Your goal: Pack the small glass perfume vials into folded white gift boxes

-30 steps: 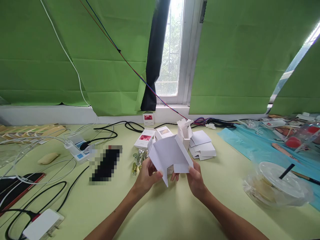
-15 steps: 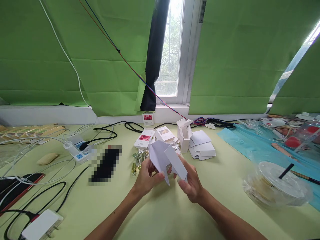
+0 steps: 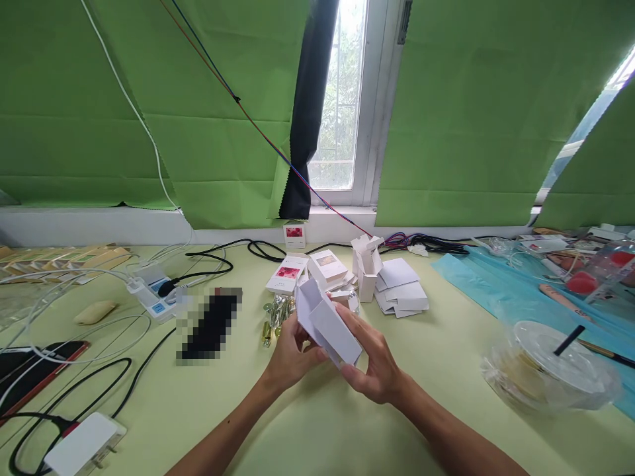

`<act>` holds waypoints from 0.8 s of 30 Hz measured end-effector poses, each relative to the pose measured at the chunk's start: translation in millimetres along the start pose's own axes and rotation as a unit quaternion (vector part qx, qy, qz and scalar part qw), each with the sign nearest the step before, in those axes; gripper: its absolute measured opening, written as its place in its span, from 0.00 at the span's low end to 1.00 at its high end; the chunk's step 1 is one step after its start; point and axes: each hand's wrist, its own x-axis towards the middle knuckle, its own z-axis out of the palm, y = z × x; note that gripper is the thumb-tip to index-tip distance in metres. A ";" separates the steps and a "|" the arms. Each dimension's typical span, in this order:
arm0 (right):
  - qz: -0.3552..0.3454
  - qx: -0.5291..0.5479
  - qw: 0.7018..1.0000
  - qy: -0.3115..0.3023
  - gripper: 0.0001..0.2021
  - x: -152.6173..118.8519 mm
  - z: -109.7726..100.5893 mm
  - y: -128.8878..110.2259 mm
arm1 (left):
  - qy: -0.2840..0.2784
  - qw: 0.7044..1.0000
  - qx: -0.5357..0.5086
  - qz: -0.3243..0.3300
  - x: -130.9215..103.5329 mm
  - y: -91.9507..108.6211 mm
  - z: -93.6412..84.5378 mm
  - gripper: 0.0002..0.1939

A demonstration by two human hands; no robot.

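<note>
Both hands (image 3: pixel 330 360) pinching the white carton (image 3: pixel 330 324), now folded narrower than before.

Room right of cardboard (image 3: pixel 404 296); open box (image 3: pixel 366 281) blocks left.

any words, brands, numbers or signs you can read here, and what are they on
No text can be read.
Too small: print on the white box lying flat with a pink picture, the box with a pale picture and the small box by the wall.
Too small: blue labels on the power strip.
None seen: folded white card.
</note>
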 end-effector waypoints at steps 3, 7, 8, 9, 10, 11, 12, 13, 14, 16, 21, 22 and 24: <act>-0.015 -0.017 1.000 -0.007 0.40 -0.4 0.2 2.4 | 0.004 1.000 -0.004 -0.003 0.0 0.0 0.5 0.31; -0.020 -0.041 0.999 -0.013 0.41 -0.7 0.1 4.8 | 0.005 1.000 -0.003 0.003 0.5 3.6 3.3 0.31; -0.024 -0.046 0.999 -0.013 0.41 -0.7 0.0 5.2 | 0.006 1.000 -0.002 0.004 0.5 4.5 4.0 0.31; -0.030 -0.050 0.998 -0.012 0.41 -0.7 0.0 5.5 | 0.006 1.000 -0.001 0.006 0.6 5.2 4.5 0.31; -0.036 -0.053 0.998 -0.011 0.40 -0.6 -0.1 5.8 | 0.006 1.000 0.000 0.009 0.6 5.5 4.8 0.31; -0.041 -0.056 0.998 -0.010 0.40 -0.6 0.0 6.0 | 0.006 1.000 0.000 0.012 0.7 5.3 4.8 0.31; -0.045 -0.058 0.997 -0.010 0.40 -0.6 0.0 6.2 | 0.006 1.000 0.001 0.017 0.8 4.8 4.6 0.30; -0.045 -0.062 0.997 -0.011 0.40 -0.7 0.2 6.3 | 0.003 1.000 0.002 0.021 0.9 3.9 4.2 0.29; -0.043 -0.067 0.997 -0.012 0.40 -0.8 0.3 6.4 | 0.002 1.000 0.003 0.026 1.0 2.8 3.6 0.29; -0.040 -0.079 0.996 -0.014 0.40 -1.0 0.5 6.2 | -0.001 0.999 0.003 0.033 1.0 0.6 2.5 0.29; -0.042 -0.082 0.996 -0.012 0.40 -1.3 0.1 4.9 | -0.010 1.000 0.004 0.028 0.5 -0.9 1.5 0.32; -0.040 -0.082 0.996 -0.011 0.40 -1.3 0.0 4.7 | -0.010 1.000 0.005 0.028 0.6 -0.7 1.6 0.32; -0.033 -0.081 0.996 -0.014 0.40 -1.2 -0.3 4.2 | -0.007 1.000 0.005 0.028 0.9 -0.1 1.9 0.33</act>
